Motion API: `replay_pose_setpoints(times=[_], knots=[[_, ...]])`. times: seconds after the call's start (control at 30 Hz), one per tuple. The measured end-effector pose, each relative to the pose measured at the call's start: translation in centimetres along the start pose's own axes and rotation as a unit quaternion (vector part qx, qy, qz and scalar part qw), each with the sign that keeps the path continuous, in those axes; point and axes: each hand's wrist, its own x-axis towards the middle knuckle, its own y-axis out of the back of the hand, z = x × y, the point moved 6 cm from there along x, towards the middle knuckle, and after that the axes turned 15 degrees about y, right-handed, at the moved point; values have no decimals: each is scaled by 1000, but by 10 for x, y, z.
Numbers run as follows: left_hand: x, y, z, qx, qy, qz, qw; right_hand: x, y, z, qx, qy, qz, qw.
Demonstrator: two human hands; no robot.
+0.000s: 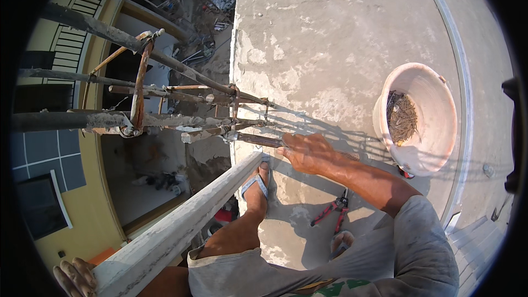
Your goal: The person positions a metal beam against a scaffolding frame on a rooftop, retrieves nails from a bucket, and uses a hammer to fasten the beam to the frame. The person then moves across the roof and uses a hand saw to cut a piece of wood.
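My right hand (304, 152) is closed round the dark, worn handle of what looks like a hammer (258, 140). The tool points left toward the scaffold poles, and its head is hard to tell from the pole ends behind it. At the lower left, the fingers of my left hand (75, 279) curl against the side of a long white beam (181, 225). The beam slants up to the roof edge, where its far end lies beside my sandalled foot (257, 187). Pliers with red and black handles (333, 210) lie on the concrete below my right forearm.
A whitish plastic tub (437, 126) on the right holds a heap of thin rusty nails or wire pieces (401, 118). Tied scaffold poles (181, 66) jut out past the slab's edge on the left. Beyond that edge is a drop to rubble (220, 0) and a yellow building (99, 187).
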Motion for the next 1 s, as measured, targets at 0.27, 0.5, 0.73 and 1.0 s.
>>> replay_pose_setpoints(times=[0.27, 0.5, 0.73, 1.0], knots=[[3, 0, 2, 26, -20, 32, 999, -8, -22, 27, -10, -42, -46, 998], [1, 2, 0, 7, -16, 17, 1000, -33, -35, 31, -32, -39, -25, 998], [-1, 2, 4, -2, 29, -36, 999, -24, -38, 12, -12, 71, 28, 997], [2, 1, 3, 14, -4, -13, 1000, -14, -33, 33, -2, -40, 11, 999]])
